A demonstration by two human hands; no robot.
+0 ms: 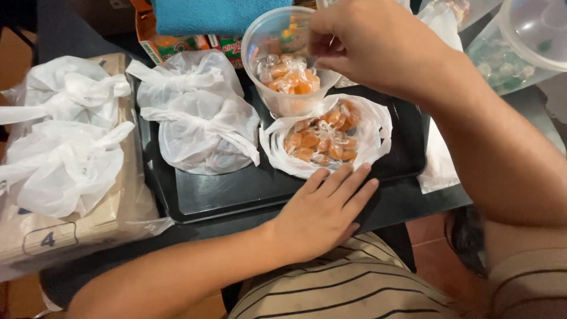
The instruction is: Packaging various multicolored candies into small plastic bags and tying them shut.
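Observation:
My right hand grips the rim of a clear plastic cup, tilted over an open white plastic bag on a black tray. Orange wrapped candies fill the lower part of the cup, and more orange candies lie inside the open bag. My left hand rests flat on the tray's near edge, fingers apart, its fingertips touching the bag's rim and holding nothing.
A tied white bag lies on the tray's left half. Two more tied white bags sit on a brown box at far left. Clear containers stand at top right, a blue cloth and colourful packets behind.

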